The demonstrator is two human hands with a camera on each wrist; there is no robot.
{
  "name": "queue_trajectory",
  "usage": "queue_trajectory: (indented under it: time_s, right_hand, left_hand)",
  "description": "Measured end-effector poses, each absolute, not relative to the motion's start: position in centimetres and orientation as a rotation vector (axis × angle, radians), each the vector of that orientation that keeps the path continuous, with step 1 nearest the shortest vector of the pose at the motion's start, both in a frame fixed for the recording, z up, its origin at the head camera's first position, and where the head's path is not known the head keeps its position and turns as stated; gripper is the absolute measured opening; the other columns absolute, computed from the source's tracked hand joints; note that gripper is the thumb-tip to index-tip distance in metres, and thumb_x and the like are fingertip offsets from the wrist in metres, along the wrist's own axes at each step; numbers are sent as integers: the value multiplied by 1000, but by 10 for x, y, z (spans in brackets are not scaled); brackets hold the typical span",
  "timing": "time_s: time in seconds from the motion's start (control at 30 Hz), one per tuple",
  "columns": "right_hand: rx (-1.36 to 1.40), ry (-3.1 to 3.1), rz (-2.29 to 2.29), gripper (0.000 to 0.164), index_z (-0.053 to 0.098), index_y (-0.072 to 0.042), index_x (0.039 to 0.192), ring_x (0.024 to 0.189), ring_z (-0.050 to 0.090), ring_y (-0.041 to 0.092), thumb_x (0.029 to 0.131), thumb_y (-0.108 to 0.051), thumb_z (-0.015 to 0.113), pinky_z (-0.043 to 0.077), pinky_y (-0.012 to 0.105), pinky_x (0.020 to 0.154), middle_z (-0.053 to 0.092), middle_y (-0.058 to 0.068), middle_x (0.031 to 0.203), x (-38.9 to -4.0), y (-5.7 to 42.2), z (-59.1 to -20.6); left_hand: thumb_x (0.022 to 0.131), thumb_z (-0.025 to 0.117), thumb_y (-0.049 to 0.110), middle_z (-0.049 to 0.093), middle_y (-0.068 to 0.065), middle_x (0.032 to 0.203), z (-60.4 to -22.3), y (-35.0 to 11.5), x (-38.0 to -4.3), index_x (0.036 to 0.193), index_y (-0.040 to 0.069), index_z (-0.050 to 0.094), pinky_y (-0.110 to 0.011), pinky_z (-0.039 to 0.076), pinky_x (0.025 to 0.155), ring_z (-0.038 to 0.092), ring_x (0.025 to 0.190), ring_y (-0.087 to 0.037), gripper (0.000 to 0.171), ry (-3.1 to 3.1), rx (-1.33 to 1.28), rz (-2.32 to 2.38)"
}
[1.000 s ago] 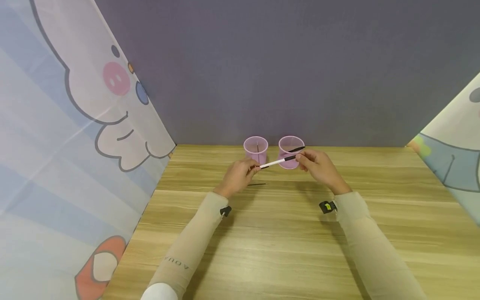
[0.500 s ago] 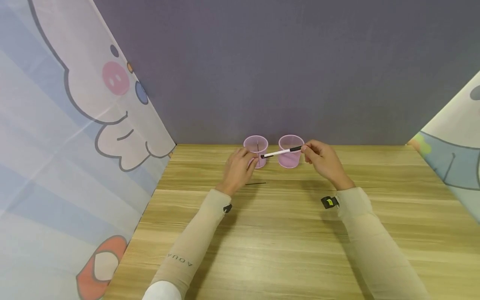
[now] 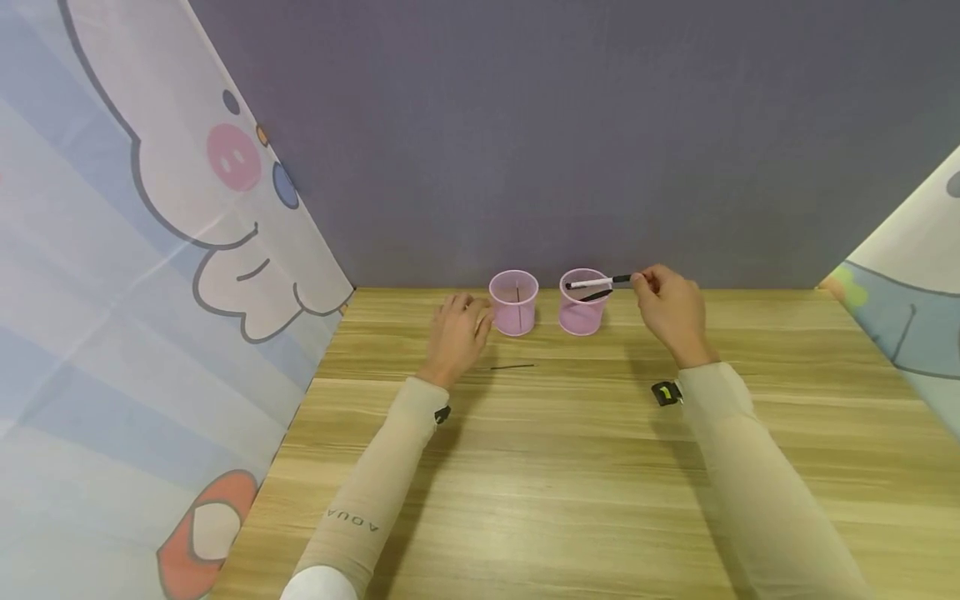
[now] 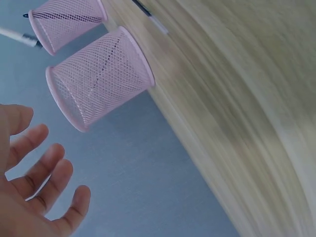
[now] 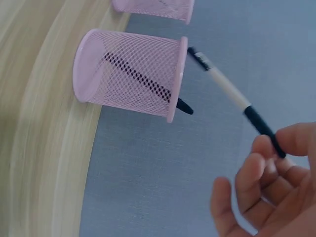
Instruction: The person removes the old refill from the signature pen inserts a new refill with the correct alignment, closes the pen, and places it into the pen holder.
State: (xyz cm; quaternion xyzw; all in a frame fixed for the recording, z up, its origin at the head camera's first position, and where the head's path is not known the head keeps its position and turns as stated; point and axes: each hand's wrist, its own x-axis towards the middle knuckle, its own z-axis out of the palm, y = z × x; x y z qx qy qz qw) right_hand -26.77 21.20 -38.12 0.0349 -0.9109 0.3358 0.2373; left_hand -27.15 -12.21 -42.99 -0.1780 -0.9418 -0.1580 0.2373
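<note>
My right hand (image 3: 671,312) pinches a slim pen (image 3: 596,283) by its black end; the barrel is white and the far end dark. In the head view it overlaps the mouth of the right pink mesh cup (image 3: 580,319); the right wrist view has its far end just outside the rim. A black pen (image 5: 185,106) leans inside that cup, its tip past the rim. My left hand (image 3: 456,333) holds nothing, fingers loosely bent, beside the left pink mesh cup (image 3: 504,318). A thin dark rod (image 4: 103,69), like a pen refill, stands inside this cup.
On the wooden table (image 3: 525,483), in front of the left cup, lies a thin dark refill (image 3: 513,366) with a pale end. A grey panel (image 3: 570,150) rises right behind both cups. A cartoon-printed sheet (image 3: 150,333) borders the left side.
My left hand has let go of the pen and drawn back left. My right hand has carried the pen right and away from me, to the right cup's mouth.
</note>
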Motion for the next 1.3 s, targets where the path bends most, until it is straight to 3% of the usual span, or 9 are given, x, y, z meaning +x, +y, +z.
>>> queue_trajectory:
  time_s: [0.1,0.2,0.5,0.87,1.07,1.3]
  right_hand:
    - [87,-2597,823,32,69,-3,95,68,58,31,104,-29,52,37,37,58,66,14,78,-273,209,-382]
    - [82,-2681,775,32,70,-4,96,70,61,33,103,-30,51,38,37,55,68,14,79,-277,205,-386]
    - [37,-2778,772,35,56,-14,67,60,53,27,96,-34,53,31,36,47,52,3,60,-295,192,-400]
    - [30,-2773,796,39,48,-17,60,52,44,20,95,-32,56,28,32,44,45,-2,54,-300,191,-412]
    - [1,-2769,848,44,51,-17,64,53,43,19,99,-42,58,28,32,46,45,-3,56,-293,196,-415]
    - [22,-2731,804,38,64,-11,89,75,62,32,98,-47,59,42,41,58,67,11,82,-284,205,-421]
  left_hand:
    - [102,64,29,67,-9,111,-431,-124,-271,121,12,70,-50,53,92,60,108,-28,26,-2594,-456,-425]
    - [101,65,29,66,-10,112,-433,-126,-270,123,12,70,-50,52,92,60,106,-28,28,-2634,-416,-401]
    - [102,62,37,66,-10,115,-443,-128,-267,127,12,68,-51,53,93,60,108,-28,36,-2738,-339,-336]
    - [103,59,40,67,-10,117,-453,-126,-266,130,14,68,-54,53,96,62,110,-29,38,-2809,-322,-274]
    - [102,62,40,68,-12,119,-456,-127,-266,131,12,67,-55,53,99,63,112,-31,41,-2831,-313,-304]
    - [99,63,46,64,-18,135,-453,-132,-270,138,12,62,-58,48,106,59,125,-37,51,-2840,-251,-337]
